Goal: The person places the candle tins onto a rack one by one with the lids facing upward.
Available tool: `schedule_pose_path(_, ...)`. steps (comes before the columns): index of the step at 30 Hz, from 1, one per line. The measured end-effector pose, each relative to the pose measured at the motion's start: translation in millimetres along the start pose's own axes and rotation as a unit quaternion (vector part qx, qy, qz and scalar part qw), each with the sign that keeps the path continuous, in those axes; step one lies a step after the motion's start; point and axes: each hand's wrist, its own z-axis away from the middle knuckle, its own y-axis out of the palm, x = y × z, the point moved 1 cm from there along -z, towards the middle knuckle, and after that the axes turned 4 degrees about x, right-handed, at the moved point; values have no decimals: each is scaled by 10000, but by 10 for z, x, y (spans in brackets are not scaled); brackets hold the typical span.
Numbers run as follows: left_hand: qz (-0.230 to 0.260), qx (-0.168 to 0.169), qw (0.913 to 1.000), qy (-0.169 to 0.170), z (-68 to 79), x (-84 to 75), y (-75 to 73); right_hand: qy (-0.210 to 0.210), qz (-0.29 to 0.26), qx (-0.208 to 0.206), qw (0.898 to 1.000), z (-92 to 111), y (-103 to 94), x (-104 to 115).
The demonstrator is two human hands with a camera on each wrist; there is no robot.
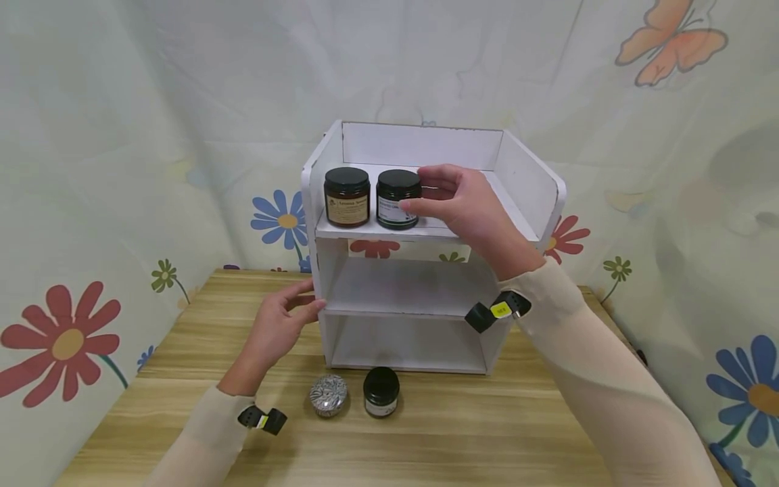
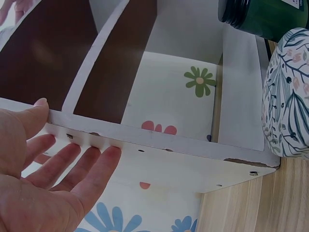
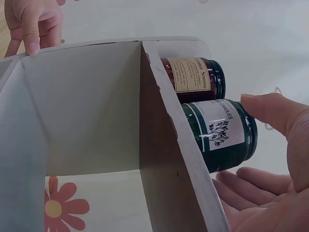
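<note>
- Pale sleeves reach in; near them, a patterned tin and a black-lidded jar stand within easy reach.
- The left hand, fingers relaxed, rests against the left side of the white shelf, probably for steadying it.
- Farther, the right hand, half curled, lightly holds the green jar on the top board, perhaps to align it beside the brown jar.
</note>
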Motion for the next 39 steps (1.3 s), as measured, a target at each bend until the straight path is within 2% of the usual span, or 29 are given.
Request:
schedule_pose_path(7,-5,-20,10000,10,10,8,-4,-186,-79,-149,9997,124,-44,-4)
schedule_pose_path(17,-61,-18,10000,-29,5,18,-5,-389,331,-432,9978,373,-35,-101)
schedule_pose_path(31,-61,1,10000,-26,15,6,-8,-494,-414,-355,9973,683,25,-172)
schedule_pose_path(39,-131,-26,9999,-15,10,8,-5,-718,-975,-239,9924,830,56,-283)
